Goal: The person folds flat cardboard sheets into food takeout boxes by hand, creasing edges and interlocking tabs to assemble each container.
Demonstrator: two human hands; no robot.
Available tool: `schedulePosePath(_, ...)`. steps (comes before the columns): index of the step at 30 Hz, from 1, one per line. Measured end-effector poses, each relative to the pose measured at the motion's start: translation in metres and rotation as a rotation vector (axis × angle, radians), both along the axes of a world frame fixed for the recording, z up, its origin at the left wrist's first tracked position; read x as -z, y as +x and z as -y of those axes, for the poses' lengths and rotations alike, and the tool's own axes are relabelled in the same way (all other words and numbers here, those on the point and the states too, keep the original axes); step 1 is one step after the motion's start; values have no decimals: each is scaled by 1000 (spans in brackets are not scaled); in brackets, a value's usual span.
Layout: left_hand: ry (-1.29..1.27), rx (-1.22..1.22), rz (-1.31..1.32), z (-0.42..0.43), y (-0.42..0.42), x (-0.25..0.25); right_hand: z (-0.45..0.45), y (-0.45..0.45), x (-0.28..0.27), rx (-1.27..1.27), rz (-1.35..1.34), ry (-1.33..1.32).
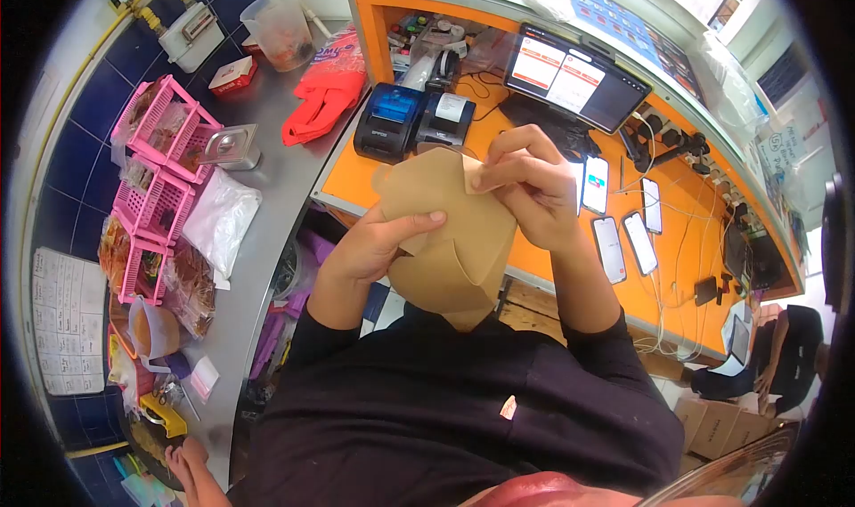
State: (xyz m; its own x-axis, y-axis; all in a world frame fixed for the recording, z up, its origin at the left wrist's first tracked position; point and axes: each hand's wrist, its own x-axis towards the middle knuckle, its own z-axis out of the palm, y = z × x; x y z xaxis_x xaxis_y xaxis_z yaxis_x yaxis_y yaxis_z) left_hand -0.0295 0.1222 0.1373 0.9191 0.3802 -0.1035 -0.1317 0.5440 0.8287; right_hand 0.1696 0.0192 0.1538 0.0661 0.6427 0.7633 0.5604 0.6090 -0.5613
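A brown cardboard food box (436,267), partly folded with its flaps standing out, is held up in front of my chest. My left hand (367,247) grips its left side, thumb lying flat on the card and fingers hidden underneath. At the upper right corner, my right hand (538,186) pinches a small flap between thumb and curled fingers. Just behind the box stand two receipt printers: a blue-topped one (392,106) and a black one with white paper (445,115). Several phones (609,249) lie on the orange desk to the right of my right hand.
A monitor (574,75) stands at the desk's back, with tangled cables at right. Along the left steel counter (267,195) are pink baskets (156,200), a steel container (232,146), a white plastic bag (223,218) and a red bag (325,93). Another person's hand (187,462) shows lower left.
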Motion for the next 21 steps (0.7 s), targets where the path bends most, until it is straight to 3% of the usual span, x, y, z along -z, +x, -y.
schedulePosePath(7, -74, 77, 26, 3, 4, 13, 3, 5, 0, -79, 19, -14)
schedulePosePath(10, -97, 67, 19, 1, 5, 11, 8, -4, -4, 57, 41, -45)
schedulePosePath(12, -89, 72, 10, -3, 5, 9, 10, -7, -5, 151, 205, 64)
schedulePosePath(16, 46, -5, -24, -1, 2, 1, 11, -12, 0, 199, 360, 146)
schedulePosePath(21, 169, -71, 15, -6, 7, -4, 23, -19, 11, 247, 300, 88)
